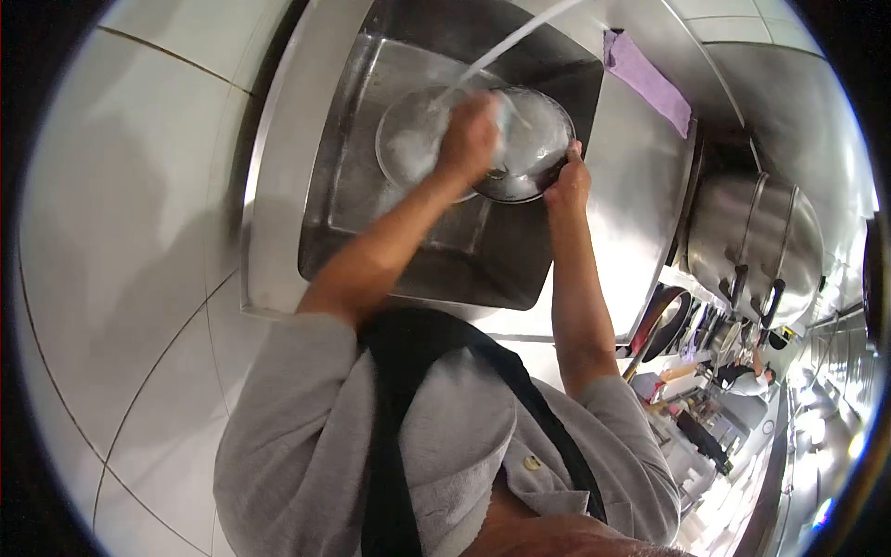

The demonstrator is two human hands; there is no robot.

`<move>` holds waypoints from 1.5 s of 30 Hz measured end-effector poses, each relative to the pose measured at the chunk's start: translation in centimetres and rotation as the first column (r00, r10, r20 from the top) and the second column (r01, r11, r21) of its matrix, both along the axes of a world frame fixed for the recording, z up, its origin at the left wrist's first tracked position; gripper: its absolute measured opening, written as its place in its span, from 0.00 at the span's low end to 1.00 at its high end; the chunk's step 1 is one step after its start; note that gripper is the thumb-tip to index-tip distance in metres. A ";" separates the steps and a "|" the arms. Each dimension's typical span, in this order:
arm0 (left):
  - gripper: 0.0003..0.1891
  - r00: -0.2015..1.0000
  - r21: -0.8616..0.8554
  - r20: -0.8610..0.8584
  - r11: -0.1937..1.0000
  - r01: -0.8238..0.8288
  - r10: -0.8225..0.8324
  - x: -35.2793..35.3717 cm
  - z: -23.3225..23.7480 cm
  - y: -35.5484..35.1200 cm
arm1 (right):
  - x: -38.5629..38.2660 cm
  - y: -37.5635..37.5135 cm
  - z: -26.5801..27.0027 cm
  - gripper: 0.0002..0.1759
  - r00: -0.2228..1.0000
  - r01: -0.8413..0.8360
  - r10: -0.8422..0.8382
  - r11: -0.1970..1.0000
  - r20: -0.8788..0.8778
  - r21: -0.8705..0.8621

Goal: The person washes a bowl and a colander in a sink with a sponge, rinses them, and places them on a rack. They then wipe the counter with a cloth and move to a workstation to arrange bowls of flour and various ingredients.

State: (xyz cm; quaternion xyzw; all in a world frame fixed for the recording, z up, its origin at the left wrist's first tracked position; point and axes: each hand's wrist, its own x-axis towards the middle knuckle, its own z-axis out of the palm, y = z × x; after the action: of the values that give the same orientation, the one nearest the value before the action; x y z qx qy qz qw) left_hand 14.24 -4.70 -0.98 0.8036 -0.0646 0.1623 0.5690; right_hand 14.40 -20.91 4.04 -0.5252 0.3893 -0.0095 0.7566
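Note:
Over the metal sink [320, 200], my right hand [571, 181] grips the rim of a round, wet, soapy pan or lid [543, 130], its thumb on the near edge. My left hand [471, 139] is at the left part of this round piece, blurred by motion, with something pale and sudsy at its fingers that I cannot make out. Beneath and to the left, a second round, shiny piece [404, 144] lies in the sink. A stream of water [520, 35] runs down from the top toward my left hand.
A purple cloth [648, 82] lies on the steel counter [617, 204] right of the sink. Large metal pots [756, 241] with dark handles stand farther right. Pans [664, 320] are beyond the counter's near right edge. A person [745, 379] is in the far background. White tiles cover the left side.

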 end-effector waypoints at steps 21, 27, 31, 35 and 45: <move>0.15 0.795 0.256 -0.385 0.773 0.580 -0.469 8.7 7.0 -5.2 | -1.6 -3.0 -1.3 0.15 0.973 -0.230 0.230 0.967 -0.014 -0.108; 0.23 0.849 -0.381 -0.448 0.919 0.103 -0.281 8.9 0.4 0.9 | -2.0 -1.7 3.0 0.24 0.996 0.029 -0.038 0.992 0.077 0.126; 0.24 0.881 -0.425 -0.430 0.816 -0.392 0.199 -0.1 -1.2 -3.1 | -1.0 -3.0 0.8 0.24 0.976 0.086 -0.124 0.974 0.177 0.210; 0.22 0.942 -0.036 0.322 0.996 -0.083 0.090 -2.4 4.4 -6.7 | -0.3 -3.1 -3.0 0.23 0.986 -0.038 0.035 0.999 0.162 0.013; 0.25 0.889 -0.565 -0.420 0.714 -0.414 0.183 -1.1 -1.0 1.3 | 1.1 0.3 -1.3 0.22 0.994 0.107 -0.097 0.942 -0.047 0.317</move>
State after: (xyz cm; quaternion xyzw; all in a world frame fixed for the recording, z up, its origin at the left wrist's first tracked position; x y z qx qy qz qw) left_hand 13.17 -3.44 -2.01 0.5753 0.2247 0.1271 0.7762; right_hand 15.51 -20.62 2.77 -0.3753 0.4241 0.0225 0.8239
